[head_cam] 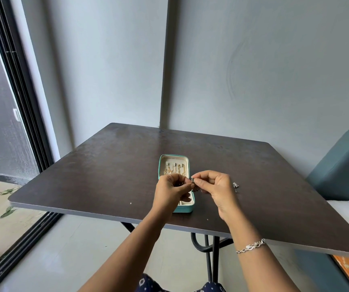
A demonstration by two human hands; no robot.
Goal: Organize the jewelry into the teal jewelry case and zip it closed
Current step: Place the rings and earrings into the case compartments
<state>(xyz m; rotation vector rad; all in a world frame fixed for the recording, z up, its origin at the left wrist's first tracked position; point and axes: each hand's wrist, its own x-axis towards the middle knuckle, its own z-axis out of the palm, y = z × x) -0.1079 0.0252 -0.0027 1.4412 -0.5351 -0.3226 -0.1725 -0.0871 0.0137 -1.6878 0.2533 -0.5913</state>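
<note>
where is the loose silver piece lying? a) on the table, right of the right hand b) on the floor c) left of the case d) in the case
a: the silver piece lies on the table right of the right hand, outside the case; that hand and the left hand pinch a dark piece.

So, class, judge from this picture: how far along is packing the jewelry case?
Done: gold chains already lie in the open teal case. In hand: the left hand and right hand both pinch a small dark piece above it. Left: that piece, the small silvery piece on the table, then zipping the case.
</note>
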